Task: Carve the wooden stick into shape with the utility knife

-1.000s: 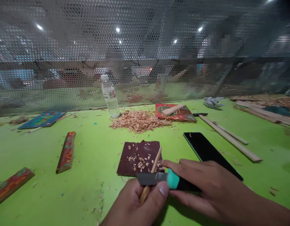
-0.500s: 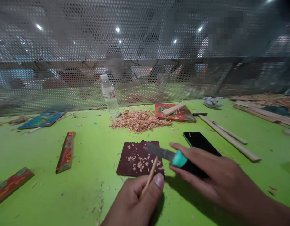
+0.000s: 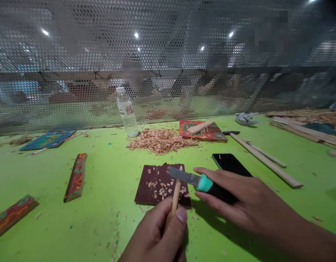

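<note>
Between thumb and fingers, my left hand [image 3: 159, 233] pinches a thin wooden stick [image 3: 176, 194] that points up and away from me. My right hand [image 3: 239, 203] is wrapped around the black and turquoise handle of a utility knife [image 3: 204, 183]. Its grey blade lies across the stick near the upper end, pointing left; whether it touches the wood I cannot tell. Beneath both is a dark maroon square sheet [image 3: 147, 185] with pale wood chips scattered on it. A black phone [image 3: 232, 164] lies just beyond my right hand, partly covered by it.
A heap of shavings [image 3: 162, 141] sits beside a water bottle [image 3: 127, 114] near the perforated metal screen [image 3: 97, 98]. A painted board [image 3: 217, 134] carries a wood piece. Right lies a long-handled tool [image 3: 266, 160]; left, painted wood strips [image 3: 75, 177] and a blue painted board [image 3: 49, 140].
The stick has tilted more upright and more of it shows above my left thumb. The knife has shifted slightly left, and its blade now crosses the stick.
</note>
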Demonstrator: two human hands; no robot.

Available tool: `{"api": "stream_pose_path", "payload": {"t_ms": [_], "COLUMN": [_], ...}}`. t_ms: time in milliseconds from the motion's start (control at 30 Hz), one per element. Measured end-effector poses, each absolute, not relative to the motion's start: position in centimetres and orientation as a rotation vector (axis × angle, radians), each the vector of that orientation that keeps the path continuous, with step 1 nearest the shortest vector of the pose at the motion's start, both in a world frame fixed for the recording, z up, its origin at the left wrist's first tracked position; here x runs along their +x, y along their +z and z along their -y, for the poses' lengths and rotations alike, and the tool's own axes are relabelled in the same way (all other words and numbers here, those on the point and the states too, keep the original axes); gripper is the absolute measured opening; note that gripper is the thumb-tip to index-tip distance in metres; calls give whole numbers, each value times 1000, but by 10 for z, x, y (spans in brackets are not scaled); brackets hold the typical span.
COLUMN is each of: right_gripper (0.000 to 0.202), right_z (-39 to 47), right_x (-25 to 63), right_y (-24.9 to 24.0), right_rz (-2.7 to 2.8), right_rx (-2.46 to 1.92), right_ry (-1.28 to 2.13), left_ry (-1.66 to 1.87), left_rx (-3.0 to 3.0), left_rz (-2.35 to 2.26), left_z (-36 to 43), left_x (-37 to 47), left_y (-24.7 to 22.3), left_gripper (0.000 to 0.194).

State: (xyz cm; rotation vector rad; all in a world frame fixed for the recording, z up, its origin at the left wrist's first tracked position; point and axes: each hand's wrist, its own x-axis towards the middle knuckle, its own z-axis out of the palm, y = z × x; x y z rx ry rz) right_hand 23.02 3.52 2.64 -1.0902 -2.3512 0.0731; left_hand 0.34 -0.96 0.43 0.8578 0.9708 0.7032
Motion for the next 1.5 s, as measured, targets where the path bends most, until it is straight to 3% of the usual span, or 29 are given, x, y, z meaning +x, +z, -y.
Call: {"api": "stream_pose_path", "payload": {"t_ms": [200,333,433,967,1300,1500], "right_gripper": [32,28,37,42,28,37], "right_z": [-33,-27,-25,-27,-21,-14], "right_x": [227,222,221,229,217,220], "right_y": [27,31,32,24,36,25], "right_rz": [2435,2515,2522,2343,2528,2501], "right_rx": [-1010,-1003,-1040,-1077,-1053,-1034], "right_ry": [336,509,473,31,504,168], "left_ry": [699,670,680,700,702,738], "left_rx": [954,953,996,998,1041,1012], "left_rz": [-900,-960,-1044,-1004,-1140,-1131], "left_z": [7,8,8,4,7,5], "left_x": [2,1,1,3,3,7], "left_y": [4,9,12,7,13,20], "left_gripper": [61,69,66,51,47,50]}}
